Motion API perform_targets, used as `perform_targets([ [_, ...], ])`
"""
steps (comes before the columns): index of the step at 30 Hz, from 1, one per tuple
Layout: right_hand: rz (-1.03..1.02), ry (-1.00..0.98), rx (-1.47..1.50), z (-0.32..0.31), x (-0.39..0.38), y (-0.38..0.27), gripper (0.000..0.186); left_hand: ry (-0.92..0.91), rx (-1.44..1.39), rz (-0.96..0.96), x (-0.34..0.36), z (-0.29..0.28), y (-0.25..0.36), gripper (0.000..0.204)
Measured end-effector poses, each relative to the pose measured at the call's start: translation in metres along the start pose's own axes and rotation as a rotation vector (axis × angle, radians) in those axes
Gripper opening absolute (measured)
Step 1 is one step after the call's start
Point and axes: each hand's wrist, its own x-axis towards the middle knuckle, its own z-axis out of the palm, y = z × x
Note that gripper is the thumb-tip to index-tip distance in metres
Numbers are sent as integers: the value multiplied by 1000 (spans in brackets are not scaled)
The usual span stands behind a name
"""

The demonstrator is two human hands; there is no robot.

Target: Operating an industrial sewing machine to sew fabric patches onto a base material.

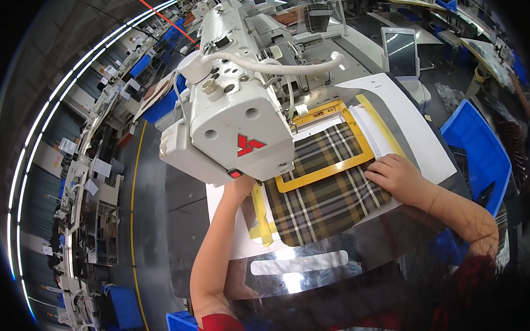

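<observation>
A dark plaid fabric panel [330,207] with a rounded near edge lies under the white sewing machine head [234,131]. On top of it sits a yellow rectangular frame [326,174], with plaid showing through its opening. My right hand [398,175] rests at the fabric's right edge, beside the frame's near right corner, its fingers lying on the cloth. My left hand [242,188] reaches in beside the left edge of the panel. The machine head hides its fingers, so what it touches does not show.
Beneath the fabric is a white sheet [431,159] with yellow strips [261,215] along its sides. Blue bins [480,152] stand at the right, one holding plaid pieces. A screen [401,53] stands behind on the right. A hose [273,66] crosses above the machine.
</observation>
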Motion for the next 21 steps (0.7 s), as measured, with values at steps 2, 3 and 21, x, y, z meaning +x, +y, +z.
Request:
perform_targets([
  [2, 180, -14, 171, -8, -3, 4, 22, 120, 111, 135, -4, 13, -19, 35],
  [3, 182, -13, 168, -7, -2, 11, 22, 178, 167, 203, -6, 19, -27, 35],
  [21, 779, 390, 501, 100, 107, 147, 9, -39, 598, 239, 38, 32, -55, 34],
])
